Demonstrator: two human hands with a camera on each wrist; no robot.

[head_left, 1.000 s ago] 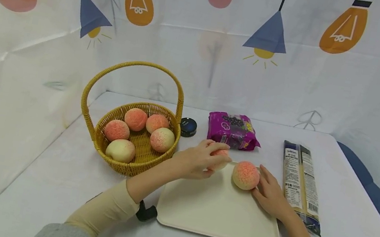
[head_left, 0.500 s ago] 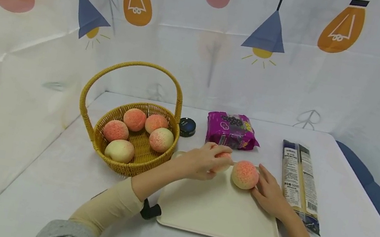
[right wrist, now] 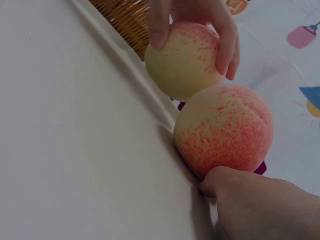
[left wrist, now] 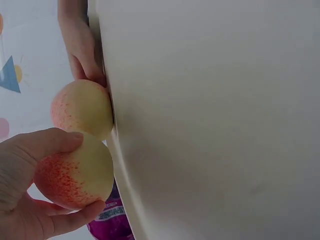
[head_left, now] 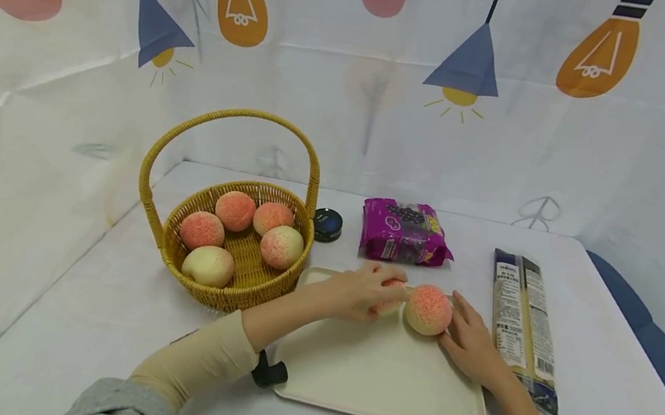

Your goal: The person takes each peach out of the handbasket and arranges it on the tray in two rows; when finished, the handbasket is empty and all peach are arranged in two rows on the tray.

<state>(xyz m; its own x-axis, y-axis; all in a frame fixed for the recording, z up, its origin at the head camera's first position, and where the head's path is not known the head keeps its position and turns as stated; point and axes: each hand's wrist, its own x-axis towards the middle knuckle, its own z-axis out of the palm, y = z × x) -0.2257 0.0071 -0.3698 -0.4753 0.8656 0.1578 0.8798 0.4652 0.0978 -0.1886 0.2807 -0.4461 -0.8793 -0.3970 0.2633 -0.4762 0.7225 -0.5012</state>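
Observation:
My left hand (head_left: 366,291) grips a pink and cream peach (left wrist: 75,172), thumb on one side and fingers on the other. The peach is low over the far edge of a cream rectangular tray (head_left: 383,382). Right beside it, on the tray's far right part, sits a second peach (head_left: 429,310). My right hand (head_left: 473,340) touches that peach from the right, its fingers fairly straight and its thumb (right wrist: 220,181) against the lower side. In both wrist views the two peaches stand side by side, overlapping.
To the left stands a woven basket (head_left: 240,298) with a tall handle, holding several peaches (head_left: 235,211). Behind the tray are a round dark tin (head_left: 327,225) and a purple snack pack (head_left: 403,233). A long clear packet (head_left: 527,333) lies to the right.
My left hand has come lower and slightly right with its peach, closer to the tray and the other peach. My right hand and its peach have stayed put.

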